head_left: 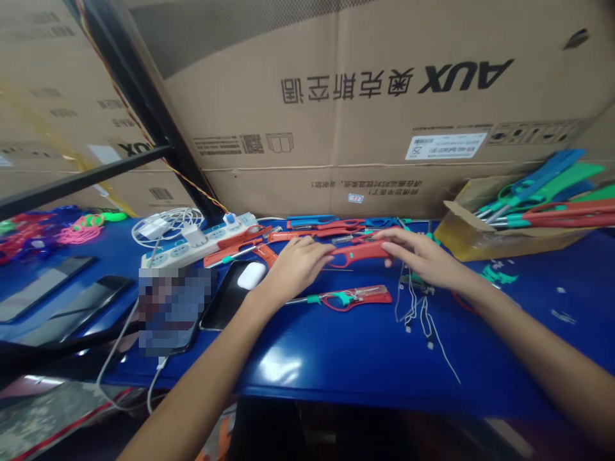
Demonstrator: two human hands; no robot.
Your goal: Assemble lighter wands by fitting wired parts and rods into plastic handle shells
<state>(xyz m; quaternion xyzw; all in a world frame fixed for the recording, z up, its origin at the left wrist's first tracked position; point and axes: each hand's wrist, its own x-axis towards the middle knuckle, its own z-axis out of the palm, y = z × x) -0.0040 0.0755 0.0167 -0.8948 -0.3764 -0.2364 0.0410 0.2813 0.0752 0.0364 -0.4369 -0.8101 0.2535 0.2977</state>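
Your glossy blue table (336, 365) runs the width of the view. Its near edge lies close to you, and the stretch between that edge and your hands is bare. Behind your hands a wall of large brown cardboard cartons (365, 102) closes off the far side of the table.

You hold a long, flat red plastic tool body with a teal insert (358, 253) just above the table, in front of those cartons. Its long axis runs left to right, nearly level, its right end tipped slightly up.

Your left hand (295, 266) is curled narrowly, fingers folded over the left end of the red piece. Your right hand (423, 259) lies flatter, fingers stretched along its right end and resting on top.

Just nearer you than the held piece, a second red tool with a teal lever and metal rod (350, 298) lies flat on the table, also pointing left to right. Thin white cords (418, 314) trail beside your right hand. A white power strip (192, 246) sits left of your left hand, and an open cardboard box of red, teal and blue tools (528, 211) stands right of your right hand.
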